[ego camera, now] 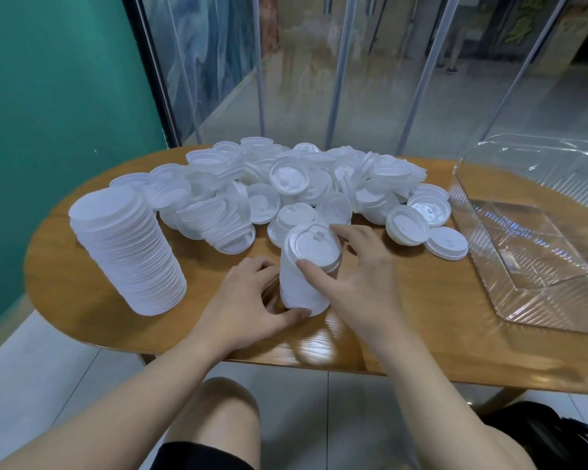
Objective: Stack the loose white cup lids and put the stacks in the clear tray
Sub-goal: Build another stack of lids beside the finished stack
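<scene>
A short stack of white lids [306,269] stands near the table's front middle. My left hand [248,300] grips its lower part from the left, thumb at the base. My right hand [357,279] holds the top lid [314,244], thumb on the near rim and fingers round the far side. A heap of loose white lids [286,184] covers the back of the table. A tall leaning stack of lids [126,245] stands at the left. The clear tray [537,300] sits at the right with no lids in it.
The oval wooden table [421,300] has its front edge close to my knees. A few single lids [450,244] lie between the heap and the tray. A green wall is at the left and glass panels stand behind the table.
</scene>
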A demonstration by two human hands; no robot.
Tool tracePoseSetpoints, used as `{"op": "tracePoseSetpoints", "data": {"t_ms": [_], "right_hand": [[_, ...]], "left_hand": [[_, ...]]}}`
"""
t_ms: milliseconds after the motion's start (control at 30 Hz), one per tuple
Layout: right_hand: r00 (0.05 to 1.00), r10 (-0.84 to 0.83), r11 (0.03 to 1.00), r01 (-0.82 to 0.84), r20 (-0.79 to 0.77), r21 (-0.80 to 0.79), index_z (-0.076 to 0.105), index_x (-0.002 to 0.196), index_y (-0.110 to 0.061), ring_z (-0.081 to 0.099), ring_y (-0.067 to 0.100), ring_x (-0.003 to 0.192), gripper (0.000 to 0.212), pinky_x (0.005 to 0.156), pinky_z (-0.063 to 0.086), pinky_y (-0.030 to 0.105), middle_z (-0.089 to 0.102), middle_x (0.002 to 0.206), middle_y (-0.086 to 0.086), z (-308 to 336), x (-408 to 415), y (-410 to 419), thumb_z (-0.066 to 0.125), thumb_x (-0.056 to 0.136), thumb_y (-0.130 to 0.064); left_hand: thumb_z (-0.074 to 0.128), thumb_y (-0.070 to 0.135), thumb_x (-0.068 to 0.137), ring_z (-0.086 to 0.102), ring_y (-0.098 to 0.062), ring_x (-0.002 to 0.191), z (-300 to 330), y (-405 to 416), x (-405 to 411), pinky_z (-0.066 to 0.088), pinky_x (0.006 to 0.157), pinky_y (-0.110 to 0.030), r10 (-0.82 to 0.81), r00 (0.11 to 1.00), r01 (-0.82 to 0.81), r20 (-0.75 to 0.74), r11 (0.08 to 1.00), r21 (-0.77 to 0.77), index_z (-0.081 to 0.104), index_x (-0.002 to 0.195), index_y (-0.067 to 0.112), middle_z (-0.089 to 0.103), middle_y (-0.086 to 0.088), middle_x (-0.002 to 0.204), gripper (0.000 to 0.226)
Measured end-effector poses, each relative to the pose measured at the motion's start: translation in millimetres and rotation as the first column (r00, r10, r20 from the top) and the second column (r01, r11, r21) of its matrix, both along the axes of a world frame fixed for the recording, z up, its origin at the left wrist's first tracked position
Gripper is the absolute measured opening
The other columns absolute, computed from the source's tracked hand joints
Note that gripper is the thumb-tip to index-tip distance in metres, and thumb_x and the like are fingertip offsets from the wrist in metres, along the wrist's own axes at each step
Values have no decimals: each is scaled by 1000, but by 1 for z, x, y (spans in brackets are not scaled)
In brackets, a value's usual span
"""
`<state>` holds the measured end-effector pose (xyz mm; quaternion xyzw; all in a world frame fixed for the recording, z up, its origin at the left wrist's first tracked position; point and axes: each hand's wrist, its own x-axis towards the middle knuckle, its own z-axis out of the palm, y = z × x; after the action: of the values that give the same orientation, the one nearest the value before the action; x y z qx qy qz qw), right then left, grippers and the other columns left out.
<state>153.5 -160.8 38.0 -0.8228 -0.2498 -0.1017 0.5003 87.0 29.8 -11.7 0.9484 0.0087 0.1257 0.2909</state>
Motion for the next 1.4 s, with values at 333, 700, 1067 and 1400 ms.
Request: {"op": "tracePoseSetpoints", "data": {"t_ms": [333, 700, 1067, 1400], "right_hand": [[1000, -17, 999, 16, 20, 33, 63, 127, -15, 57, 2, 110, 59, 94, 40, 7, 64, 117, -8, -4, -4, 8, 88, 78, -36], [1000, 3, 1000, -3, 0, 7, 60, 128, -22, 54, -1, 112, 63, 92, 40, 7, 59, 120, -11, -7, -2, 7, 87, 77, -45], [980, -88, 984, 113, -176, 140, 61, 130, -21, 60, 8, 111, 46, 89, 48, 18, 62, 121, -8, -7, 54, -11, 68, 94, -49], [917, -178, 977, 209, -357, 51, 70, 102, -12, 63, 18, 95, 27, 80, 45, 32, 69, 99, 0, -41, 113, 14, 75, 90, -36]], "left_hand": [[69, 82, 75, 49, -4, 111, 0, 0, 1, 48, 96, -35, -3, 1000, 3, -2, 1000, 14, 64, 129, 43, 53, 26, 118, 67], [69, 84, 75, 50, -3, 111, 4, -3, 0, 47, 98, -34, -11, 1000, 11, -6, 1000, -1, 61, 129, 43, 55, 26, 118, 69], [67, 86, 73, 50, -4, 105, 4, -3, -1, 45, 94, -31, 12, 1000, -12, -24, 1000, -8, 65, 114, 34, 57, 20, 111, 66], [68, 88, 71, 45, 1, 127, 1, -2, 0, 42, 108, -33, 27, 997, -30, -67, 998, -46, 57, 140, 44, 49, 30, 138, 83]]}}
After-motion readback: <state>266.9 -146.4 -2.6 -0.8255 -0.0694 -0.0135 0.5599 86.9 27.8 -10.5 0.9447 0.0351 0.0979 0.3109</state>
